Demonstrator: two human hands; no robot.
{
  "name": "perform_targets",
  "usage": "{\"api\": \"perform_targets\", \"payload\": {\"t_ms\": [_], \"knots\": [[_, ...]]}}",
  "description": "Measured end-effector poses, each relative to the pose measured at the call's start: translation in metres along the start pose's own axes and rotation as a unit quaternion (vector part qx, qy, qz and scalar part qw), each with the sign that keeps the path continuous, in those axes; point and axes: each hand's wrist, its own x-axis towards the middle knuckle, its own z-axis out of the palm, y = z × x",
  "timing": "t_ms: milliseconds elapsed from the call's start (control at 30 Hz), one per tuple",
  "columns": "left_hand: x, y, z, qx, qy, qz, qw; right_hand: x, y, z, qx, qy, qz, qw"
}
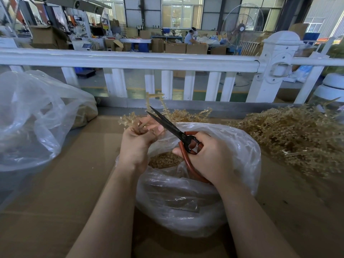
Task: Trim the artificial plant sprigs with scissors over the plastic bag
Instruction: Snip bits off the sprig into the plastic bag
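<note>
Two hands over the plastic bag (197, 198): left hand (135, 144) grips tan sprigs (141, 120); right hand (210, 157) grasps scissors (167, 125) (blades parted, just beside the sprigs). Loose sprig pile (290, 138) right of both.

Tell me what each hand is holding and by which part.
The left hand grips a bunch of tan sprigs by their lower stems. The right hand holds the scissors by their red handles, blades slightly parted.
</note>
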Motion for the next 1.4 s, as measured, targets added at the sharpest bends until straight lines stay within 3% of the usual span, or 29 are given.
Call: {"api": "perform_targets", "payload": {"t_ms": [167,333,700,1400], "knots": [[0.001,-0.002,-0.002,0.014,0.036,-0.029,0.999,0.0,0.002,0.004,0.066,-0.044,0.005,0.997],[0.003,0.002,-0.007,-0.071,0.085,-0.07,0.991,0.0,0.001,0.006,0.078,-0.065,0.016,0.995],[-0.001,-0.006,0.003,0.073,0.005,-0.071,0.995,0.007,-0.008,0.001,0.323,-0.056,0.149,0.933],[-0.003,-0.005,0.003,0.134,-0.103,-0.104,0.98,0.01,-0.012,0.006,0.316,-0.024,0.135,0.939]]}}
